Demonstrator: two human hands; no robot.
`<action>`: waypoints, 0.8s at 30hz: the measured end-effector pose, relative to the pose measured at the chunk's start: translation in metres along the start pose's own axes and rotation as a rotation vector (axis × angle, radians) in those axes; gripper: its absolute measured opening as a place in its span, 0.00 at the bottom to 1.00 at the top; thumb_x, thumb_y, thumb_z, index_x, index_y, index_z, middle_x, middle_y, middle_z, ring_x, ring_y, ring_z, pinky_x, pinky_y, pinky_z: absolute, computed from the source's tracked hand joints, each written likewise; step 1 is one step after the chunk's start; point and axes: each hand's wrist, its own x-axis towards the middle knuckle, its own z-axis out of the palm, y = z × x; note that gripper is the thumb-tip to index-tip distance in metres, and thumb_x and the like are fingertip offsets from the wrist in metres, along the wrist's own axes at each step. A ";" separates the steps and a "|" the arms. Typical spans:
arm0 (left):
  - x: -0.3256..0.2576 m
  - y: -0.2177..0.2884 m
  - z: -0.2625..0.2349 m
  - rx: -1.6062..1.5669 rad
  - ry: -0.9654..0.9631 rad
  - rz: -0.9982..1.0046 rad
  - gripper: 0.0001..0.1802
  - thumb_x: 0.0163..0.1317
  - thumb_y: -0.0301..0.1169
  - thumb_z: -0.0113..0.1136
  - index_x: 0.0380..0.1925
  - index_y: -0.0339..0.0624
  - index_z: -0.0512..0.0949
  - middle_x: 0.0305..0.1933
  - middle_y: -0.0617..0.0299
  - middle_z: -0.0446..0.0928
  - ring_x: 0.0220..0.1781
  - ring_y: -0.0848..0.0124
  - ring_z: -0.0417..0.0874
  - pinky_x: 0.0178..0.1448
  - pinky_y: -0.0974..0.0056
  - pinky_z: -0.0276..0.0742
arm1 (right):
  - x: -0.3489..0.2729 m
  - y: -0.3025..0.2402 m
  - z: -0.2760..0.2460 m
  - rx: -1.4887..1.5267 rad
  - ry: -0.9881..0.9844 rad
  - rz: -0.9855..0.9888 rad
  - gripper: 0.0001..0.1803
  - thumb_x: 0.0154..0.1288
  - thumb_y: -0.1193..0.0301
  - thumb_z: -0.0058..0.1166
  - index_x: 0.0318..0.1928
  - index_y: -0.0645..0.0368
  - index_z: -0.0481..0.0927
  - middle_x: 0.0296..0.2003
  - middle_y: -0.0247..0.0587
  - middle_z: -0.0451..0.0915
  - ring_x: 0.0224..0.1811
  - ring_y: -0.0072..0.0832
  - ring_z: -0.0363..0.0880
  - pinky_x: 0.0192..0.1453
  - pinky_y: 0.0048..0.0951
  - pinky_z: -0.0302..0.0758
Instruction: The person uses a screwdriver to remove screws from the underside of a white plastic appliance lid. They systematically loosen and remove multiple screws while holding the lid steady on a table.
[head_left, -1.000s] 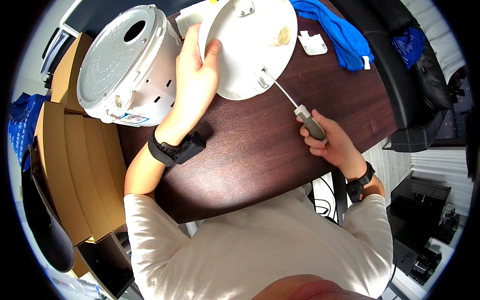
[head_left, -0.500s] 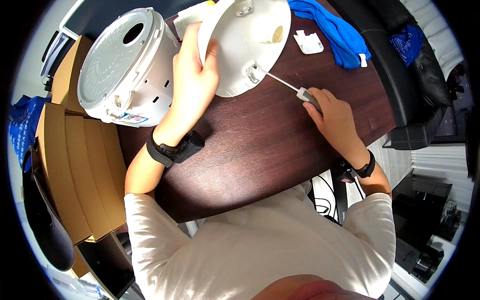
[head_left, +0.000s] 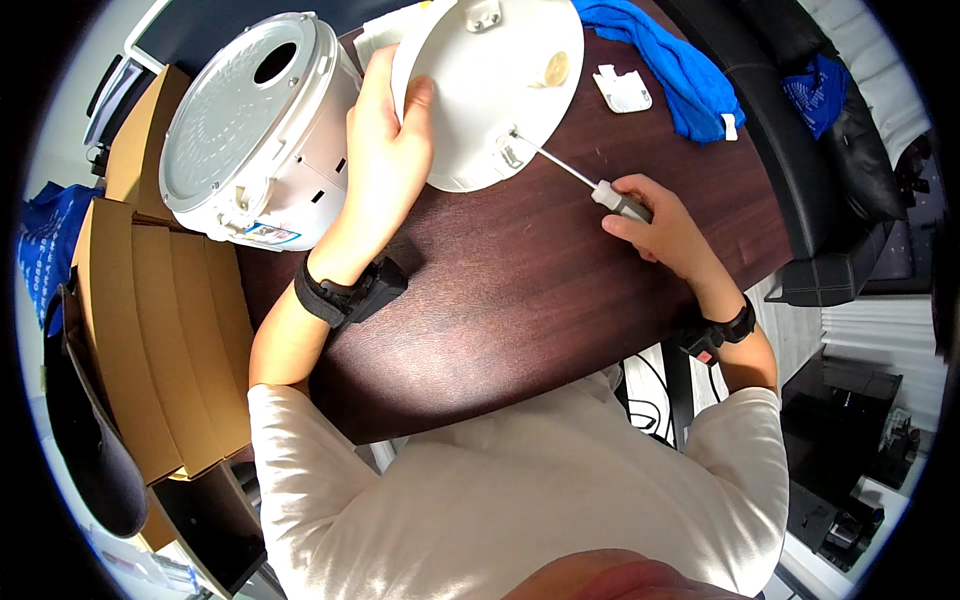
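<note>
Bright, even indoor light is falling from above, and the whole scene is showing clearly. The dark wooden table (head_left: 520, 300) is giving back a soft sheen near its front edge. The left hand (head_left: 385, 150) and its forearm are casting a short, soft shadow onto the wood beside the wrist. The white round lid (head_left: 490, 90) is looking nearly washed out, though its details are staying readable. Straight lines are bending toward the rim, and a black circular border is framing the view. Nothing is blurring with motion.

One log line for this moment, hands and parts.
left hand: steadies white round panel | right hand: holds screwdriver, tip at panel bracket | white cooker body beside
</note>
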 end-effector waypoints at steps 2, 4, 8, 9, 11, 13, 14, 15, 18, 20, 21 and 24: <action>0.001 -0.002 0.002 0.001 0.006 0.024 0.14 0.64 0.25 0.49 0.50 0.40 0.69 0.34 0.54 0.79 0.37 0.68 0.81 0.44 0.65 0.74 | 0.003 0.017 0.006 -0.285 0.205 -0.396 0.12 0.61 0.70 0.56 0.45 0.57 0.74 0.26 0.37 0.76 0.22 0.22 0.73 0.26 0.23 0.70; 0.001 -0.006 0.001 0.044 0.024 0.069 0.14 0.64 0.25 0.49 0.50 0.40 0.69 0.35 0.54 0.79 0.37 0.67 0.81 0.44 0.64 0.74 | 0.000 0.009 0.007 -0.561 0.308 -0.467 0.13 0.59 0.70 0.58 0.45 0.55 0.74 0.30 0.38 0.77 0.26 0.28 0.76 0.31 0.27 0.72; 0.001 -0.003 -0.002 0.019 0.004 0.018 0.14 0.64 0.24 0.49 0.50 0.40 0.69 0.36 0.53 0.79 0.39 0.67 0.81 0.45 0.64 0.74 | -0.003 -0.007 0.004 -0.991 0.382 -0.516 0.14 0.56 0.70 0.60 0.44 0.53 0.75 0.37 0.37 0.77 0.30 0.35 0.79 0.34 0.31 0.74; 0.002 -0.003 -0.001 0.017 0.004 0.022 0.14 0.64 0.24 0.49 0.50 0.40 0.69 0.36 0.53 0.79 0.39 0.67 0.81 0.46 0.64 0.74 | -0.002 -0.007 0.002 -0.951 0.387 -0.521 0.14 0.56 0.70 0.59 0.44 0.53 0.75 0.36 0.37 0.77 0.30 0.35 0.79 0.33 0.30 0.74; 0.003 -0.003 -0.001 0.006 0.001 0.017 0.14 0.64 0.24 0.49 0.50 0.39 0.69 0.37 0.53 0.79 0.40 0.67 0.81 0.46 0.65 0.74 | 0.000 -0.007 -0.001 -0.870 0.396 -0.535 0.13 0.57 0.70 0.59 0.44 0.54 0.75 0.35 0.37 0.78 0.30 0.34 0.79 0.32 0.29 0.73; 0.004 -0.004 -0.001 -0.011 0.000 0.001 0.14 0.64 0.24 0.49 0.50 0.39 0.69 0.37 0.53 0.79 0.41 0.67 0.81 0.46 0.65 0.73 | 0.001 -0.001 -0.001 -0.632 0.350 -0.506 0.11 0.58 0.70 0.58 0.42 0.55 0.76 0.30 0.35 0.77 0.27 0.29 0.77 0.30 0.27 0.71; 0.005 -0.007 -0.001 -0.009 0.007 0.019 0.14 0.64 0.24 0.49 0.50 0.39 0.69 0.37 0.53 0.79 0.41 0.67 0.81 0.46 0.65 0.73 | 0.001 0.002 -0.001 -0.513 0.326 -0.490 0.10 0.59 0.70 0.57 0.41 0.56 0.76 0.28 0.34 0.76 0.26 0.27 0.77 0.28 0.25 0.70; 0.005 -0.012 -0.001 -0.002 0.016 0.034 0.14 0.64 0.24 0.49 0.50 0.39 0.69 0.37 0.53 0.79 0.40 0.67 0.81 0.46 0.65 0.73 | -0.001 0.002 -0.002 -0.341 0.249 -0.331 0.09 0.61 0.69 0.55 0.40 0.57 0.76 0.26 0.32 0.75 0.24 0.24 0.75 0.26 0.24 0.69; 0.004 -0.012 -0.002 0.006 0.026 0.023 0.15 0.64 0.25 0.50 0.51 0.39 0.69 0.38 0.53 0.79 0.41 0.68 0.81 0.47 0.65 0.74 | -0.010 0.004 -0.002 0.108 0.054 0.026 0.09 0.66 0.67 0.50 0.37 0.61 0.75 0.22 0.29 0.71 0.19 0.17 0.69 0.21 0.20 0.63; 0.005 -0.010 0.000 0.001 0.019 0.010 0.15 0.64 0.25 0.50 0.51 0.39 0.69 0.38 0.53 0.79 0.41 0.68 0.81 0.47 0.65 0.74 | -0.013 0.013 0.003 0.327 -0.016 0.097 0.12 0.69 0.65 0.47 0.35 0.62 0.75 0.22 0.27 0.70 0.16 0.13 0.64 0.18 0.18 0.59; 0.005 -0.010 -0.001 0.005 0.016 0.008 0.15 0.64 0.25 0.50 0.51 0.39 0.69 0.38 0.53 0.79 0.41 0.67 0.81 0.47 0.65 0.74 | -0.014 0.017 0.007 0.343 -0.046 0.108 0.15 0.71 0.62 0.44 0.34 0.62 0.74 0.21 0.28 0.69 0.14 0.12 0.62 0.16 0.17 0.55; 0.004 -0.010 -0.002 0.014 0.013 0.002 0.15 0.64 0.25 0.50 0.51 0.39 0.69 0.39 0.53 0.79 0.42 0.67 0.81 0.48 0.64 0.74 | -0.013 0.017 0.014 0.414 -0.105 0.141 0.16 0.71 0.63 0.42 0.42 0.64 0.76 0.27 0.30 0.72 0.15 0.13 0.62 0.17 0.16 0.57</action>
